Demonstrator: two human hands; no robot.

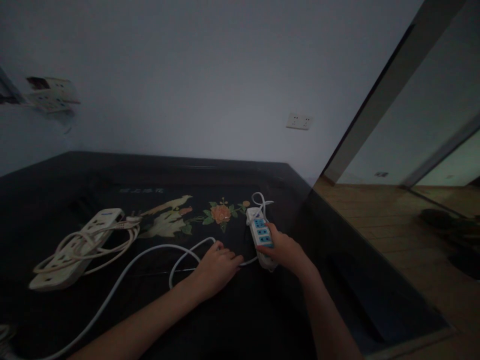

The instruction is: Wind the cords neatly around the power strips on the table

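Observation:
A small white power strip with blue sockets lies on the dark tabletop, and my right hand grips it from its right side. A loop of white cord is gathered at its far end. Left of it, my left hand has its fingers curled over the white cable, which runs across the table to the lower left corner. Part of the cable passes under that hand toward the strip. Further left rests a longer white power strip with its cord coiled loosely over it.
The black table has an inlaid flower and bird pattern and stands against a pale wall. A wall socket is above its right end; another socket box is at the left. Wooden floor lies beyond the right edge.

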